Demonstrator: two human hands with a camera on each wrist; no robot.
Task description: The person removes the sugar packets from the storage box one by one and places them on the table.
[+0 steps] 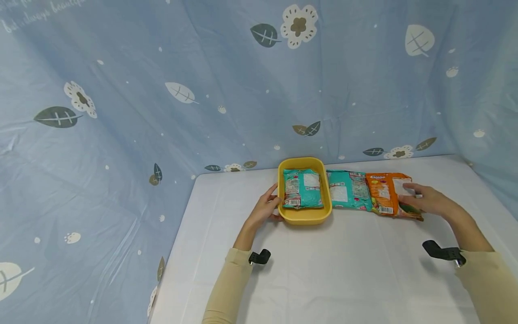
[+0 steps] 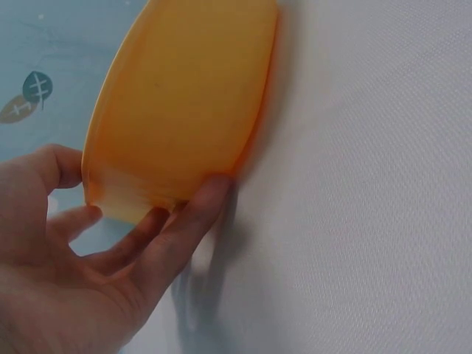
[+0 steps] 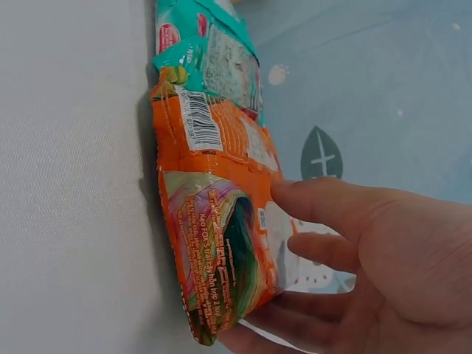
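Observation:
My left hand (image 1: pixel 266 208) holds the left side of a yellow plastic tub (image 1: pixel 305 218), its fingers spread along the outer wall and up to the rim. Inside the tub lies a teal candy bag (image 1: pixel 309 196). A second teal bag (image 1: pixel 341 193) lies flat just right of the tub. Touching that bag's right end is an orange candy bag (image 1: pixel 379 191), printed with a barcode and "FOX'S" lettering. My right hand (image 1: pixel 433 200) grips the orange bag's right end. In the right wrist view, some fingers lie over its surface and others disappear behind its lower end.
The white-covered table (image 1: pixel 323 274) stretches towards me from the row of bags. A blue patterned curtain (image 1: pixel 243 112) hangs right behind the tub and bags and also along the left side. Black camera mounts (image 1: pixel 443 252) stick out from both sleeves.

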